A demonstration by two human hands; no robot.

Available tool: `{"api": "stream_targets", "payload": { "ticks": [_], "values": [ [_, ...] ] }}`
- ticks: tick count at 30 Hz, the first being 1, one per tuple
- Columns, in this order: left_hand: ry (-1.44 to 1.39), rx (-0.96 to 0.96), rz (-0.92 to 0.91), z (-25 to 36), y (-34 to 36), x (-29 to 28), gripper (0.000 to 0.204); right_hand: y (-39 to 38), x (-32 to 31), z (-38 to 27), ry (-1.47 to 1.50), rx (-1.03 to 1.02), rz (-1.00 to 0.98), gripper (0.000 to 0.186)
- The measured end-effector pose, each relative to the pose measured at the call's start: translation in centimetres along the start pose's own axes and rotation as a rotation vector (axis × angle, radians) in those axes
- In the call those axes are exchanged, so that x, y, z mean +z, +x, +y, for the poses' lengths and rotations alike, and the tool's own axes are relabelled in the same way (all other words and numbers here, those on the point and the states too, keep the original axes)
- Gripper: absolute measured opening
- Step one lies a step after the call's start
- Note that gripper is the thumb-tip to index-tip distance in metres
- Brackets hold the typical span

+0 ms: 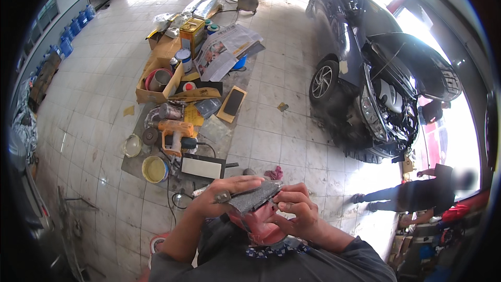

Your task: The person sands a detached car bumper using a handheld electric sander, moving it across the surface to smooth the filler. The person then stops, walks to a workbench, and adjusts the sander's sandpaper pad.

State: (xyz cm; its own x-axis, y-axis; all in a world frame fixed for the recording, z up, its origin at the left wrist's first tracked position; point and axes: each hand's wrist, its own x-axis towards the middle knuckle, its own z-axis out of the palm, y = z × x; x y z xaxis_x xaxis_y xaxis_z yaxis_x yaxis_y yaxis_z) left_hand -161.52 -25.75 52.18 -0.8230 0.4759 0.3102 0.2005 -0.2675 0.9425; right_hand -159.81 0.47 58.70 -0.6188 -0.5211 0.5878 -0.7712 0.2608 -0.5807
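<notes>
Close to my body is a red part [261,225] with a grey, dusty-looking upper face [255,197]; its exact kind is unclear. My right hand [298,210] grips its right edge, fingers bent over the rim and thumb lower on the red side. Across the left of the grey face lies my left hand [232,189], fingers together and stretched forward. Under that palm a narrow dark tool [223,197] sticks out with a rounded end, and its other end is hidden by the fingers.
Ahead, a sheet on the floor holds an orange power tool [176,131], an open can [155,169], a white-faced board [201,167], a cardboard box [148,92] and newspaper [224,52]. At right stands a dark car [347,62], bonnet raised. Another person [433,190] walks nearby.
</notes>
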Motion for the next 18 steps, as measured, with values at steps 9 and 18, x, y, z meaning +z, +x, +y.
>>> {"api": "stream_targets", "payload": {
  "ticks": [9, 18],
  "values": [
    [0.236, 0.044, 0.078, 2.4, 0.6, 0.8, 0.061, 0.2, 0.6, -0.8, 0.028, -0.018, 0.047, 0.059],
    [0.291, 0.308, 0.351, -0.4, -1.3, 4.2, 0.027, -0.8, 0.5, -1.2, 0.106, -0.071, 0.133, 0.039]
  ]
}}
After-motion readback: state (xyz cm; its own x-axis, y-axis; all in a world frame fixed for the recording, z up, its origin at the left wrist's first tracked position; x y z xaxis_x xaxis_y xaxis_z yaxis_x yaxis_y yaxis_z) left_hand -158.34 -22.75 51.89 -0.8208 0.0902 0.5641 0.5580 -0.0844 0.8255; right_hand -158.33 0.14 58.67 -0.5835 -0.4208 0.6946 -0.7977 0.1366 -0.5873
